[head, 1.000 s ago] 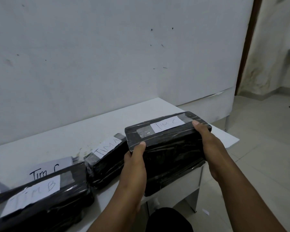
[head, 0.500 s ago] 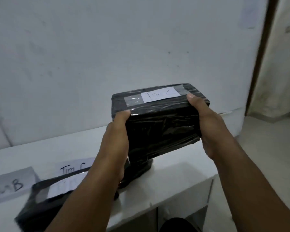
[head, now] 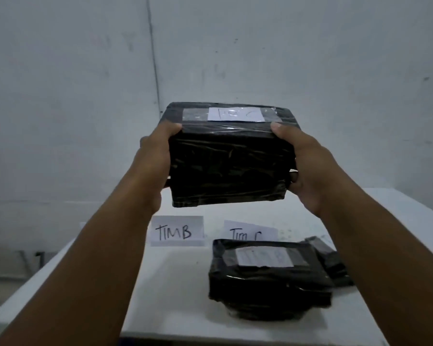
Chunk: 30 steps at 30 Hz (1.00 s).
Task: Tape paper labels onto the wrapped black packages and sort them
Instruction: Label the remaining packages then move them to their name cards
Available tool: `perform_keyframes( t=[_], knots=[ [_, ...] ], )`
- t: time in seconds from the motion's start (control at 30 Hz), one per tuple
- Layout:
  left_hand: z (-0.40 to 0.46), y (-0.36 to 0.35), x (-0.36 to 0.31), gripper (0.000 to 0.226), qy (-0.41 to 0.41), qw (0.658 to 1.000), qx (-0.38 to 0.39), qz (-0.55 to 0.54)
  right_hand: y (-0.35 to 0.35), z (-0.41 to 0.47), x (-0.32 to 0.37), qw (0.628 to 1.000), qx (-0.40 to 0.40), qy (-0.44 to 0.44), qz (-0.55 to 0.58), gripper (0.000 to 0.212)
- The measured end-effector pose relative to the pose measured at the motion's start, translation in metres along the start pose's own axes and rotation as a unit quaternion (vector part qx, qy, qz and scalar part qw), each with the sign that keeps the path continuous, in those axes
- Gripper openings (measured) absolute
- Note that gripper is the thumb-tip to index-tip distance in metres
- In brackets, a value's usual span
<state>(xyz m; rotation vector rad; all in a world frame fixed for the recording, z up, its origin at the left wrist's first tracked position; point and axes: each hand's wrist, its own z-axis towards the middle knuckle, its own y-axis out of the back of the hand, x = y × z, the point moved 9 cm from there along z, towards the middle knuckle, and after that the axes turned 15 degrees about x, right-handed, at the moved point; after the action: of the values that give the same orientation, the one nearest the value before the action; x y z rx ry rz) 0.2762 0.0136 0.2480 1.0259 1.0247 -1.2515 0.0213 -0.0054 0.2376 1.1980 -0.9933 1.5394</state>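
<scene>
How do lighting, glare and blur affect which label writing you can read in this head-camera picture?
Head view: dim, flat lighting; glare streaks the held package between left hand and right hand; its label is faint, while the TIMB sheet reads clearly; the label on the package on the table is blurred and illegible.

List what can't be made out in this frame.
- Label on the resting package: writing blurred, head view.
- Tim C sign: lower edge hidden by that package.
- Third package: mostly hidden behind the right arm.
- Fingers of left hand and right hand: hidden behind the held package.
</scene>
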Motion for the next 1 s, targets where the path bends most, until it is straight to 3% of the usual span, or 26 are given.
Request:
perform_keyframes(
  t=[0.23,0.6,0.8,1.0],
  knots=[
    [0.027,0.102,0.009,0.022,0.003,1.0,-0.023,-0.01,-0.092,0.072,-0.014,0.998,0.057,-0.02,-0.012,0.035],
    [0.083,0.192,0.055,0.026,0.045,0.998,-0.035,-0.021,-0.163,0.156,-0.062,0.995,0.075,-0.067,-0.024,0.039],
    [0.115,0.177,0.077,0.023,0.066,0.998,-0.013,-0.019,-0.137,0.169,-0.083,0.995,0.046,-0.084,-0.016,0.033],
    [0.149,0.104,0.087,0.019,0.08,0.996,0.039,-0.023,-0.063,0.169,-0.083,0.995,-0.016,-0.09,-0.031,0.036]
  ],
)
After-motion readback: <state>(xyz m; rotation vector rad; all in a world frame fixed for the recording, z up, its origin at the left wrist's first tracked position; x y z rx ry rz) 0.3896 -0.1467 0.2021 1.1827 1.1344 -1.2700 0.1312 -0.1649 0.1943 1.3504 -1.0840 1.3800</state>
